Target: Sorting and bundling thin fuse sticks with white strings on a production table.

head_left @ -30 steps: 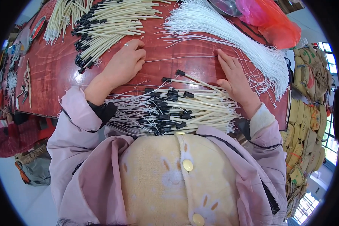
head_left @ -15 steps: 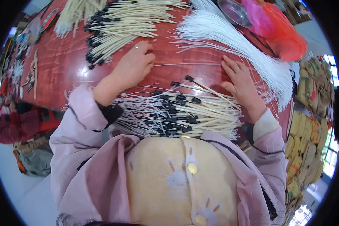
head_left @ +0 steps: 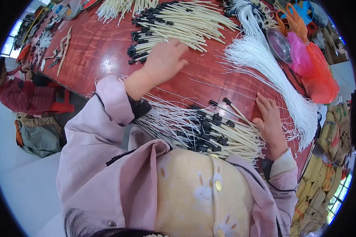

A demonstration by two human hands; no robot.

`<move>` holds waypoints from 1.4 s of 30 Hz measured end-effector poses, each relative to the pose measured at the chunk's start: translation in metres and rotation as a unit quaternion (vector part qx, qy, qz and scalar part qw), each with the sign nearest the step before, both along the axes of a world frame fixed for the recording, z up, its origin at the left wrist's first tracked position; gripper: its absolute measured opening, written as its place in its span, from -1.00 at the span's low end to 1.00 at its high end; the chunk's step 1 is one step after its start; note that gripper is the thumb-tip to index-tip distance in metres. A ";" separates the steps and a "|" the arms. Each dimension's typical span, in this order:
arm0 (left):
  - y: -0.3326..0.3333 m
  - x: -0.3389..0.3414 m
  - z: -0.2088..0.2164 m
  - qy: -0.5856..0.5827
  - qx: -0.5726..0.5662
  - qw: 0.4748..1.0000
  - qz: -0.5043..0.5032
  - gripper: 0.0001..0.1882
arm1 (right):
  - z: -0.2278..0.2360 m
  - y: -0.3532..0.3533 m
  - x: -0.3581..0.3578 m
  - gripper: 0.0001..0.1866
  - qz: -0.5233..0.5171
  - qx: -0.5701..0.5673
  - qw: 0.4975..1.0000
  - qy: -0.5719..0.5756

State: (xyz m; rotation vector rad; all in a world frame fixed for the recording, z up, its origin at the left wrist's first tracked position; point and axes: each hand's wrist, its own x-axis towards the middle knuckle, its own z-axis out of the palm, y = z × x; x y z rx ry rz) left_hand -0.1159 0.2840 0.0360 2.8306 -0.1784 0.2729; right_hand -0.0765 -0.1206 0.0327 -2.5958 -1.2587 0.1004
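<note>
My left hand (head_left: 164, 61) is over the table at the front edge of a pile of cream rods with black end pieces (head_left: 178, 23). Its thumb stands apart from the partly hidden fingers, and I see nothing in it. My right hand (head_left: 271, 118) is open, its fingers stretched out on the table. A single thin white strand (head_left: 221, 87) lies across the tabletop, one end by the right fingertips. Between my forearms, close to my body, rests a heap of cream rods (head_left: 241, 136) with black end pieces and white strands (head_left: 168, 114) trailing to the left.
The red table (head_left: 95, 43) also bears a long bundle of white strands (head_left: 261, 59), a metal bowl (head_left: 280, 44), pink and red plastic bags (head_left: 318, 71) and some twig-like strips (head_left: 63, 51). Sacks (head_left: 316, 170) are stacked at the right. Another person (head_left: 21, 93) sits at far left.
My left hand has let go of the strand's end and moved towards the far rod pile. The right hand stays by the strand's other end. The whole view has turned and shifted.
</note>
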 end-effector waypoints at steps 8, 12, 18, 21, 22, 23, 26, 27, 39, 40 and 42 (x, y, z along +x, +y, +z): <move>0.074 0.043 -0.038 -0.146 0.149 0.975 -0.080 -0.77 | -0.001 0.002 0.001 -0.15 -0.019 0.022 0.999 0.032; 0.086 0.054 -0.037 -0.172 0.074 0.979 -0.078 -0.80 | -0.001 0.002 -0.001 -0.10 -0.026 0.050 0.998 0.024; 0.092 0.051 -0.024 -0.197 0.032 0.979 -0.047 -0.84 | -0.004 0.001 0.004 -0.15 -0.015 0.069 0.997 0.029; 0.078 0.037 -0.020 -0.194 -0.012 0.980 -0.043 -0.85 | -0.009 -0.001 0.002 -0.17 -0.016 0.078 0.996 0.032; 0.071 0.031 -0.019 -0.192 -0.045 0.979 -0.053 -0.86 | -0.008 -0.001 0.002 -0.18 -0.015 0.080 0.996 0.028; 0.064 0.025 -0.018 -0.190 -0.079 0.977 -0.064 -0.87 | -0.007 0.000 0.002 -0.19 -0.015 0.081 0.996 0.025; 0.040 0.004 -0.012 -0.166 -0.133 0.973 -0.093 -0.88 | -0.006 -0.001 0.004 -0.25 -0.022 0.066 0.997 0.027; 0.032 -0.004 -0.012 -0.154 -0.148 0.972 -0.104 -0.89 | -0.006 -0.003 0.005 -0.29 -0.016 0.051 0.998 0.024; -0.002 -0.044 -0.022 0.015 -0.192 0.979 -0.071 -0.89 | -0.008 -0.002 0.003 -0.21 -0.036 0.057 0.997 0.036; -0.003 -0.044 -0.021 0.010 -0.188 0.979 -0.073 -0.89 | -0.008 -0.001 0.003 -0.21 -0.038 0.054 0.997 0.033; -0.004 -0.043 -0.021 -0.002 -0.181 0.981 -0.076 -0.89 | -0.008 0.000 0.003 -0.21 -0.041 0.048 0.998 0.028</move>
